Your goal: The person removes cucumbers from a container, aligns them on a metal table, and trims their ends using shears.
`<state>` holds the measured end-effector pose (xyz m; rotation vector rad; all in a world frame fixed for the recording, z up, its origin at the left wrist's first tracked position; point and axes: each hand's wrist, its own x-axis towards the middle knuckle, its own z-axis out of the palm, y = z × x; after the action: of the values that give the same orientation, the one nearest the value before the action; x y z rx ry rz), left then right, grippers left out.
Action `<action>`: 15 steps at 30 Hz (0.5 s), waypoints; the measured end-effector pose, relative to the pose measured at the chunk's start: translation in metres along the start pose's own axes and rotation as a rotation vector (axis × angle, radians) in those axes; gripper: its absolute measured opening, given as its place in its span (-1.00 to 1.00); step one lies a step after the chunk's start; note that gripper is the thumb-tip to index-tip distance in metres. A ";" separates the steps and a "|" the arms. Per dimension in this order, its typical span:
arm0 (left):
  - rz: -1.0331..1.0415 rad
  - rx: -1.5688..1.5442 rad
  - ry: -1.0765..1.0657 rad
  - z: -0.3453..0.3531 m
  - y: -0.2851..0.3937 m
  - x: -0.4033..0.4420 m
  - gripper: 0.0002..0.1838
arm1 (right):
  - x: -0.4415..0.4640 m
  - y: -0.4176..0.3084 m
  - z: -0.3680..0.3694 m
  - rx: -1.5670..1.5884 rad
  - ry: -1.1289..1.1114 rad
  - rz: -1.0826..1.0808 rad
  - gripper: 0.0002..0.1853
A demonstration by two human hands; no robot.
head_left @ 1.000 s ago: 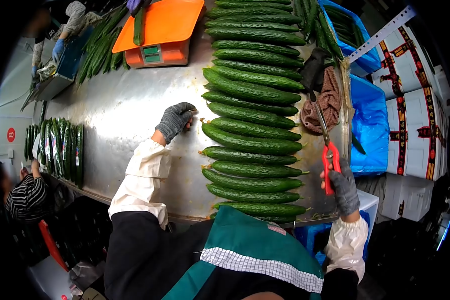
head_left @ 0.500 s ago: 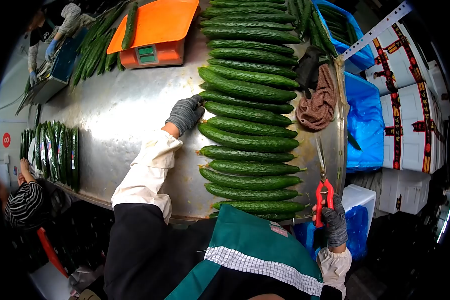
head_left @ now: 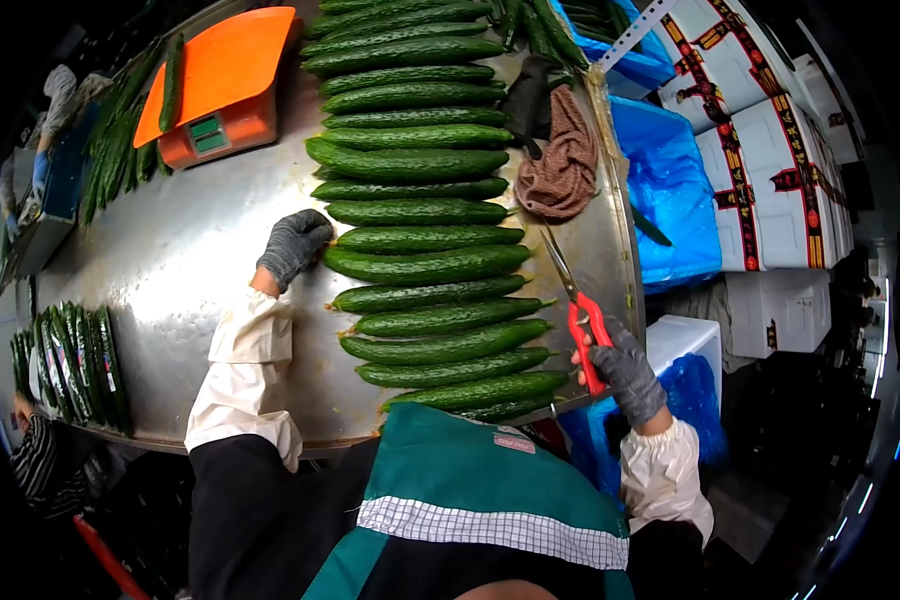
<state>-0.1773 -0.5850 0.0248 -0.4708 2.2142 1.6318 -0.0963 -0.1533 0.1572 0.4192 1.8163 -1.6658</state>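
Note:
A long row of green cucumbers [head_left: 425, 264] lies side by side across the metal table [head_left: 170, 290]. At the left ends of the row, my left hand [head_left: 298, 245], in a grey glove, has its fingers curled together against a cucumber tip [head_left: 342, 240]. Whatever may be between those fingers is hidden. On the other side, my gloved right hand [head_left: 625, 372] grips red-handled scissors [head_left: 587, 335]. Their long blades point up and away, with the tips just right of the cucumbers' right ends. The blades look nearly closed.
An orange scale [head_left: 225, 85] with a cucumber on its tray stands at the back left. A brown cloth [head_left: 562, 160] lies right of the row. Blue-lined boxes [head_left: 670, 200] and taped white boxes [head_left: 770, 170] line the right side. Wrapped cucumbers [head_left: 75, 365] sit at left, near another person's hand.
My view has shifted, so the table appears further left. My left hand has moved slightly nearer along the row. The scissors in my right hand have come up closer to the cucumbers' right ends.

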 end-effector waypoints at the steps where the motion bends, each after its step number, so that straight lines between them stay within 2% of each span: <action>1: -0.017 -0.036 -0.005 -0.001 0.004 -0.001 -0.91 | 0.006 -0.006 0.000 -0.065 -0.026 -0.003 -0.69; 2: -0.017 -0.038 -0.008 -0.002 0.006 -0.001 -0.91 | 0.011 -0.010 0.000 -0.128 -0.055 -0.007 -0.69; 4: -0.045 0.172 -0.105 -0.005 0.009 0.004 -0.89 | 0.021 -0.016 0.001 -0.193 -0.052 -0.014 -0.67; 6: 0.006 0.221 -0.123 -0.008 0.004 0.008 -0.88 | 0.031 -0.023 0.004 -0.296 -0.039 0.050 -0.54; 8: 0.073 0.335 -0.224 -0.013 0.001 0.014 -0.88 | 0.039 -0.024 0.005 -0.294 -0.059 0.041 -0.53; 9: 0.092 0.356 -0.237 -0.014 0.004 0.013 -0.88 | 0.042 -0.025 0.006 -0.297 -0.070 0.048 -0.61; 10: 0.088 0.355 -0.236 -0.014 0.003 0.013 -0.88 | 0.045 -0.025 0.007 -0.300 -0.083 0.056 -0.68; 13: 0.126 0.319 -0.305 -0.018 -0.001 0.015 -0.88 | 0.049 -0.028 0.013 -0.303 -0.081 0.062 -0.69; 15: 0.057 0.247 -0.302 -0.016 -0.001 0.014 -0.90 | 0.051 -0.027 0.015 -0.323 -0.086 0.076 -0.62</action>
<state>-0.1909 -0.6016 0.0222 -0.0879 2.1721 1.3287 -0.1478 -0.1815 0.1459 0.2675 1.9355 -1.2897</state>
